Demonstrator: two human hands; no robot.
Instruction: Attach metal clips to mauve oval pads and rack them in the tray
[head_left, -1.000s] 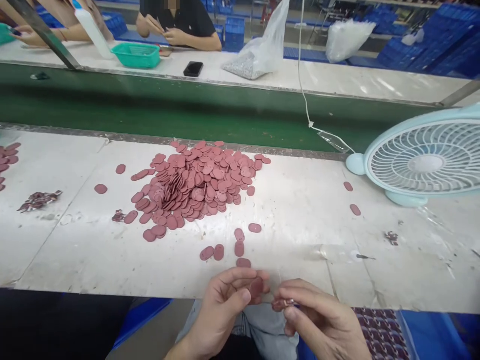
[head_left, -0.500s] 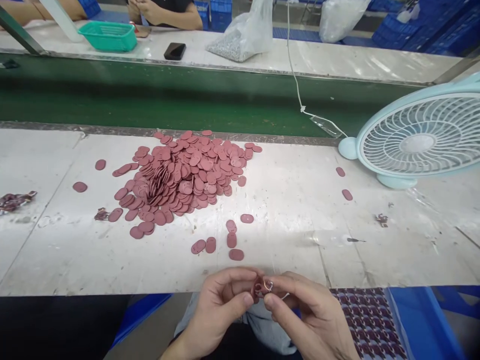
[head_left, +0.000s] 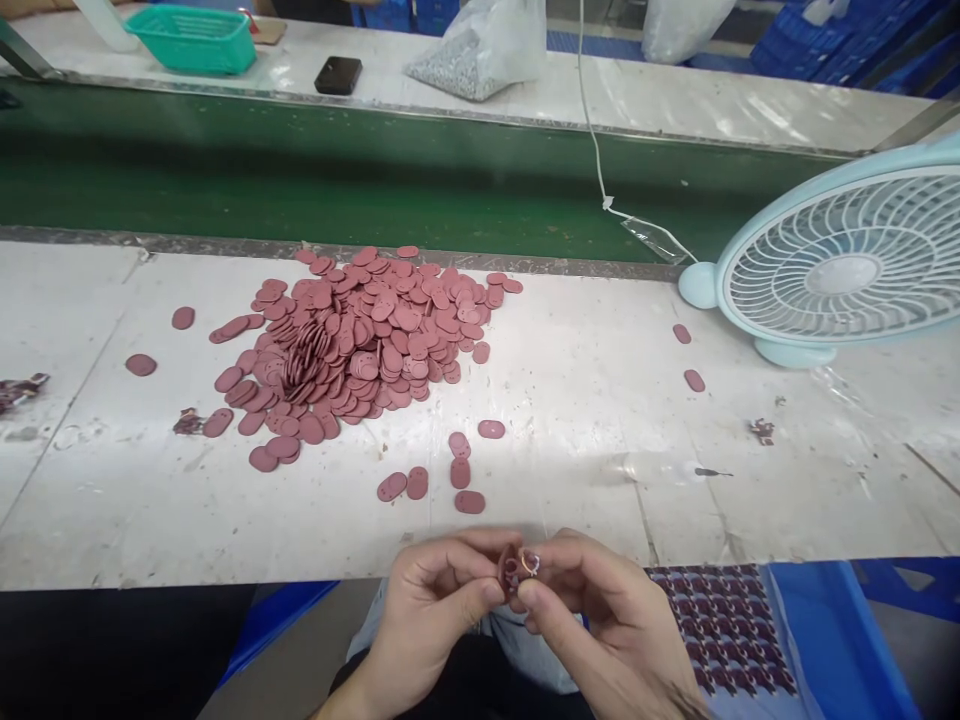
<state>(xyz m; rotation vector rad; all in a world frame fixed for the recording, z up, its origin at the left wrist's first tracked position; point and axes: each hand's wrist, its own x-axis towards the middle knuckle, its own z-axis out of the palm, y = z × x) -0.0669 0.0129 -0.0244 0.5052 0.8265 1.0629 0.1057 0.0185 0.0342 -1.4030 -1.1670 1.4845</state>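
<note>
At the table's near edge my left hand (head_left: 439,610) pinches a small dark red piece (head_left: 508,570) between thumb and fingers. My right hand (head_left: 600,615) meets it from the right, its thumb and index finger closed on a small ring-like piece (head_left: 530,563) with a shiny, whitish edge. The two pieces touch or nearly touch; their exact join is too small to tell. Beyond my hands lies a large heap of flat oval red pieces (head_left: 390,320), with several loose ones (head_left: 469,502) between it and my hands.
A light blue fan (head_left: 844,275) stands at the right. A tray of dark red parts (head_left: 727,630) sits below the table edge at lower right. Past the green channel (head_left: 450,190) are a green basket (head_left: 195,40), a black phone-like object (head_left: 338,75) and a plastic bag (head_left: 487,50).
The view has tilted down slightly and shifted. My hands stay together, and the pieces between them are turned a little, showing more of the red one. The person's hands across the table have left view.
</note>
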